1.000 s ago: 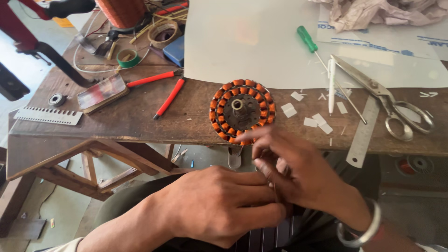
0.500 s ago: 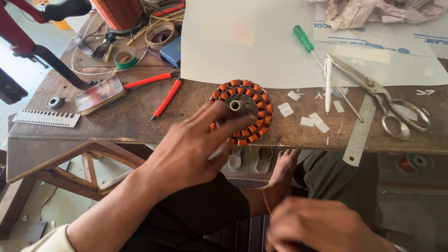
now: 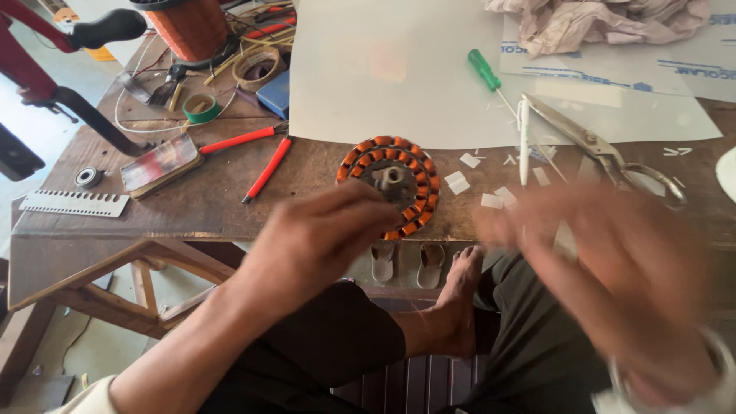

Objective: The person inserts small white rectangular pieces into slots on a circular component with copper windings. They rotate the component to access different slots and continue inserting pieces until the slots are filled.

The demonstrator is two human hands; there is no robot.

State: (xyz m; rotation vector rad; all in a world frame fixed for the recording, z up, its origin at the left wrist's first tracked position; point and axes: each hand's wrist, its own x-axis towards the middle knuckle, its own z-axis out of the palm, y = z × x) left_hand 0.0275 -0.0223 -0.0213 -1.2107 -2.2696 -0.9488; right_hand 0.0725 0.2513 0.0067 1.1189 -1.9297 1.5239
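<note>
Nearest, the right hand (image 3: 613, 284) is a blur in front of the table edge, so I cannot tell whether it is spread or pinching anything. The left hand (image 3: 322, 238) reaches forward with fingers loosely curled, its fingertips at the near rim of the stator (image 3: 391, 184); whether they pinch anything cannot be made out. That round stator, ringed with orange copper coils, lies flat at the front edge of the wooden table (image 3: 230, 192). Small white paper slips (image 3: 460, 182) lie scattered just to its right, near a white pen (image 3: 524, 142) and large metal scissors (image 3: 606, 157). Left of the stator are red-handled pliers (image 3: 264, 157) and a flat clear-fronted packet (image 3: 159, 163). Behind lies a big white sheet (image 3: 383, 69) with a green-handled screwdriver (image 3: 484, 70); farther right, a white sheet with blue lettering (image 3: 675, 69) under crumpled cloth (image 3: 598, 23). Far left stands a copper wire spool (image 3: 188, 27).
</note>
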